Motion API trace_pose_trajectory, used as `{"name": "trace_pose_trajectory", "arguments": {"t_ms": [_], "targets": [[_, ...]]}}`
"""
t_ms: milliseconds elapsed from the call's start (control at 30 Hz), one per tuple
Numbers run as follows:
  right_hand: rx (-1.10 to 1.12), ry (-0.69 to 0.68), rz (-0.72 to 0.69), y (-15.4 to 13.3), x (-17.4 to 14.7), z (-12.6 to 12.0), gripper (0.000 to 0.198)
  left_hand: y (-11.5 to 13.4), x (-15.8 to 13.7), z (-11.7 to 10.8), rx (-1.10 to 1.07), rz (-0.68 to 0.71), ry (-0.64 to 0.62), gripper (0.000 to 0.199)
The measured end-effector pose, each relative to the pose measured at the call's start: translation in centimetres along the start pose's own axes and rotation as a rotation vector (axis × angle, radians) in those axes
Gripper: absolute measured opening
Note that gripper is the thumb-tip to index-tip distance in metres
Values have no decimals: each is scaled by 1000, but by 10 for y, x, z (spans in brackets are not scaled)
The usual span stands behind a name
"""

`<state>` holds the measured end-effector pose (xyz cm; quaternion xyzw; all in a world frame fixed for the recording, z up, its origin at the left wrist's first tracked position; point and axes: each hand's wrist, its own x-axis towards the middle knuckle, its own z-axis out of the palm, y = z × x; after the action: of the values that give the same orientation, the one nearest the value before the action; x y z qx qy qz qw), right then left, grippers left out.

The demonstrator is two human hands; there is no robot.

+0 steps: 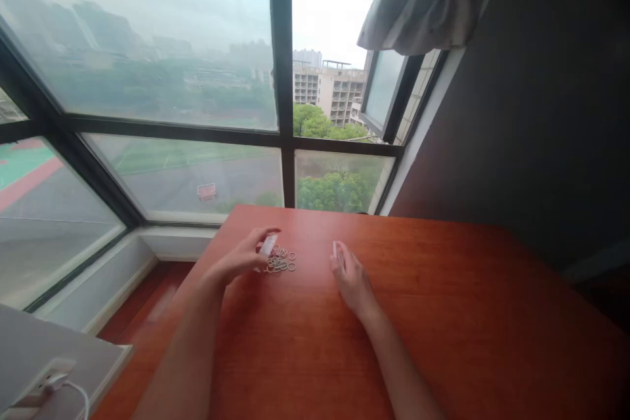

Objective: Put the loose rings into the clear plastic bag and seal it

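Several small metal rings (280, 261) lie in a loose pile on the reddish-brown table (315, 328). At the left edge of the pile, my left hand (246, 254) grips a small whitish, see-through piece (268, 245) between thumb and fingers, tilted on its edge. Part of that piece is covered by the fingers. To the right of the rings and apart from them, my right hand (352, 279) is closed on a thin whitish piece (335, 249). Only its narrow edge shows; its exact kind is too small to tell.
Large dark-framed windows (283, 79) rise beyond the table's far edge. A grey cloth (423, 0) hangs at the upper right, beside a dark wall (512, 131). At lower left, a white cable plugs into a wall socket (46, 382).
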<state>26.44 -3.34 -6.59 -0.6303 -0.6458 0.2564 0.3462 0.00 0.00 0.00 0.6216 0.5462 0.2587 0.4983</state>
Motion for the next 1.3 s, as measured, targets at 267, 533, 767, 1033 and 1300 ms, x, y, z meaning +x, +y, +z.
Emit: {"name": "trace_pose_trajectory", "arguments": {"t_ms": [267, 533, 767, 1033, 1300], "targets": [[-14, -18, -26, 1, -1, 1, 54, 13, 1, 8, -54, 109, 63, 76], [-54, -38, -39, -2, -2, -1, 53, -4, 19, 20, 133, 174, 188, 76], [63, 30, -29, -4, -2, -3, 52, -12, 35, 28, 250, 342, 387, 70], [551, -14, 241, -1, 2, 0, 54, -40, 63, 40, 243, 265, 592, 72], [108, 128, 227, 14, 7, 1, 39, -28, 47, 56, 820, 142, 507, 61]]}}
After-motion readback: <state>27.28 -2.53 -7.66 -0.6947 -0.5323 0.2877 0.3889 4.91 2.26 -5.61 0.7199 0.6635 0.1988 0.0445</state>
